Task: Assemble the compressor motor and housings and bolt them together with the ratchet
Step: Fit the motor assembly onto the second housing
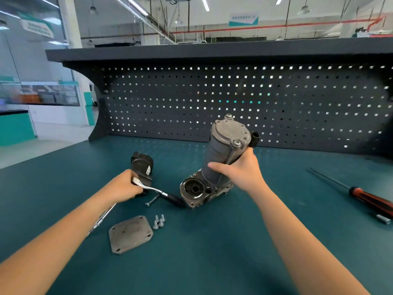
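- Compressor motor [221,155] was gripped round its barrel by the right hand [240,171], tilted at frame centre, base on the bench [234,241].
- Ratchet [157,190] was clasped in the left hand [125,185], left of centre.
- Bolting was judged under way; the loose bolts [159,222], lower centre, would be needed next.

The tabletop [234,241] is deep teal. Behind it the pegboard [191,99] is dark grey, patterned with a regular grid of small square holes. The motor [220,155] is dull grey with a paler, mottled end cap, and the housing [200,200] below it is grey metal. The square plate [130,234] is brownish grey and the bolts [159,222] are silver. The ratchet [159,191] is bright chrome with a black grip. The screwdriver [370,199] has a red-and-black handle.
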